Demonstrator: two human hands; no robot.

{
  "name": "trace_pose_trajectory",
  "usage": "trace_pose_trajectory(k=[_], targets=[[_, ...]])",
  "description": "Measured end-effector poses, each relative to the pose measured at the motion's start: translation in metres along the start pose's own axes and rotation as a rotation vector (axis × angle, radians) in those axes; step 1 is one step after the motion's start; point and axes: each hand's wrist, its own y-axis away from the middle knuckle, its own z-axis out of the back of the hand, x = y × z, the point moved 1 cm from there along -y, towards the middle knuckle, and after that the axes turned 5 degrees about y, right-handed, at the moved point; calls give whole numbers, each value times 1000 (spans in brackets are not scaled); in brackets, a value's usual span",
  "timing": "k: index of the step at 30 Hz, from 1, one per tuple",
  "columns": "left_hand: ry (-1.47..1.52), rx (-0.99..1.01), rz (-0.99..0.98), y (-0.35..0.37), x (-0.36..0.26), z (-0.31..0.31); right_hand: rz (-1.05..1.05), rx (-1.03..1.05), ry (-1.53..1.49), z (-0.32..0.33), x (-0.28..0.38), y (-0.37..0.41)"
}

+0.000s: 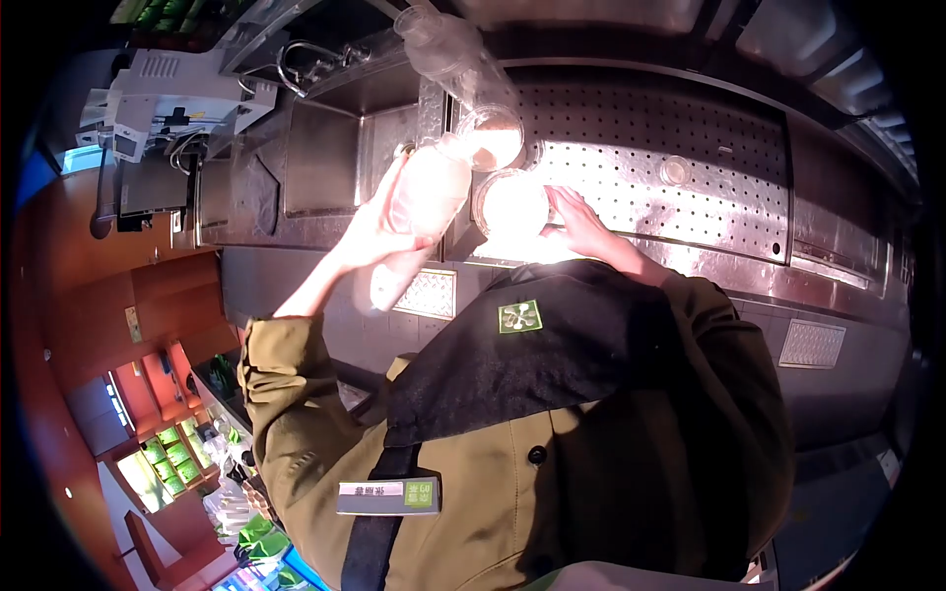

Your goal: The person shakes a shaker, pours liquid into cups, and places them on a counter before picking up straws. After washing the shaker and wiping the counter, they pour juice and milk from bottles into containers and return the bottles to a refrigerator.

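My left hand (pixel 399 222) is wrapped around a pale, whitish bottle (pixel 434 187), which leans with its narrow end up and to the right. That end is close to a clear jar (pixel 491 138) with pale brownish contents. Just below the jar is a round clear container (pixel 512 204), its inside washed out by glare. My right hand (pixel 581 229) is at the right side of this container, with fingers and thumb against it. Whether anything flows from the bottle cannot be made out.
A tall clear container (pixel 443 49) lies or stands behind the jar. To the right, a small clear cup (pixel 675 170) sits on a perforated metal drain tray (pixel 631 128). A steel sink (pixel 325 158) with a faucet (pixel 296 64) is at the left, beyond it a grey-white machine (pixel 182 98).
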Motion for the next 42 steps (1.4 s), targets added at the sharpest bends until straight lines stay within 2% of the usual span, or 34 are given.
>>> trace_pose_trajectory(k=[3,7,10,11,14,17,21,23,27,36,39,42], targets=[[-164,104,72,-11,-4,17,89,-69,-240,6,-14,-2],[-390,189,119,-25,-26,30,-164,-203,-273,0,-35,-16],[-475,256,191,-37,-42,37,12,-294,-200,5,-28,-40],[-532,273,193,-41,-42,41,-58,-187,-139,7,-26,-49],[-708,322,245,-53,-61,42,-72,-112,16,15,-16,-65],[-894,359,267,-61,-83,42,-130,-47,10,23,-4,-75],[-1101,403,274,-71,-100,41,-110,1,-27,18,-11,-85],[-1191,402,240,-73,-109,40,-77,-49,-13,12,-14,-89],[-1229,376,198,-73,-131,38,-25,-118,-10,4,-19,-91],[-1368,406,115,-76,-151,34,16,-83,-65,3,-26,-95],[-1388,398,54,-78,-148,34,-26,-75,-43,-4,-36,-96],[-1406,388,9,-78,-147,34,-125,-30,-144,12,-24,-91]])
